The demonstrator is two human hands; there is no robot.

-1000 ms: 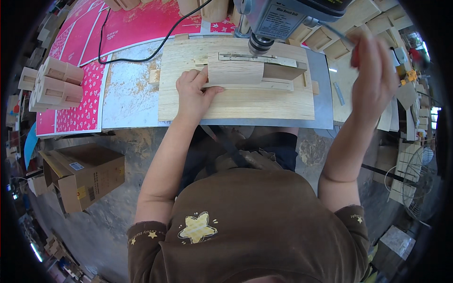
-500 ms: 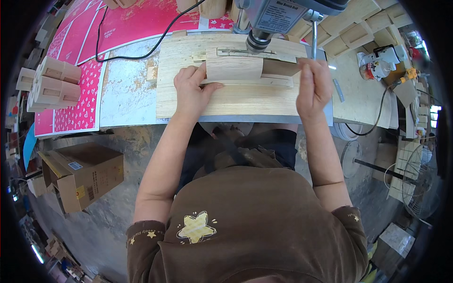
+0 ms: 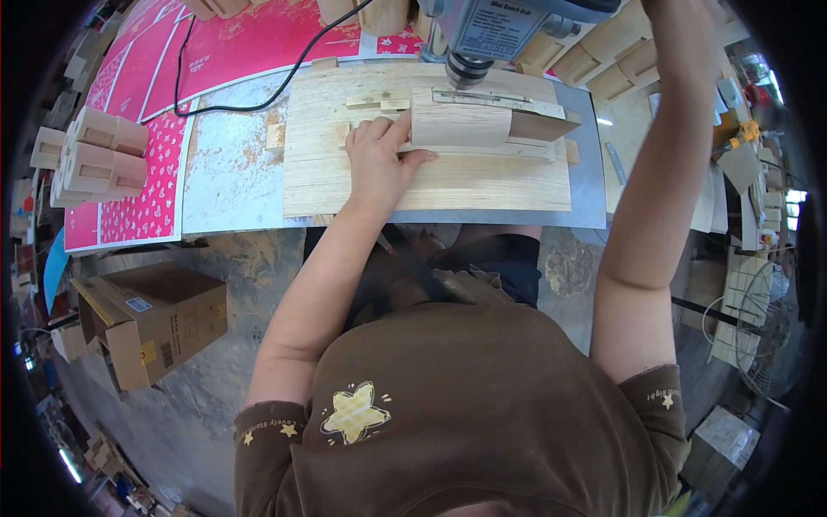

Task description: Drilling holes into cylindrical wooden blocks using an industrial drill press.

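Note:
My left hand [image 3: 383, 164] grips the left end of a pale wooden block [image 3: 461, 122] with a rounded top. Its thumb lies along the front edge and its fingers bend against the end. The block rests on a light wooden board [image 3: 362, 191], and a dark recess shows at its right end. Above its back edge is the chuck [image 3: 468, 72] of a bench drill [image 3: 508, 26]. No bit can be made out. At the top right edge, away from the block, my right hand [image 3: 689, 10] is blurred and partly cut off, so its fingers are hidden.
Several pale wooden pieces [image 3: 99, 155] stand on a pink patterned sheet [image 3: 155, 202] at the left. A black cable [image 3: 250, 105] crosses the table. More wooden pieces [image 3: 603, 56] lie at the back right. An open cardboard box [image 3: 159, 319] sits on the floor.
My left hand and the wooden block have shifted right along the board. My right hand has moved from beside the drill's lever up to the far right.

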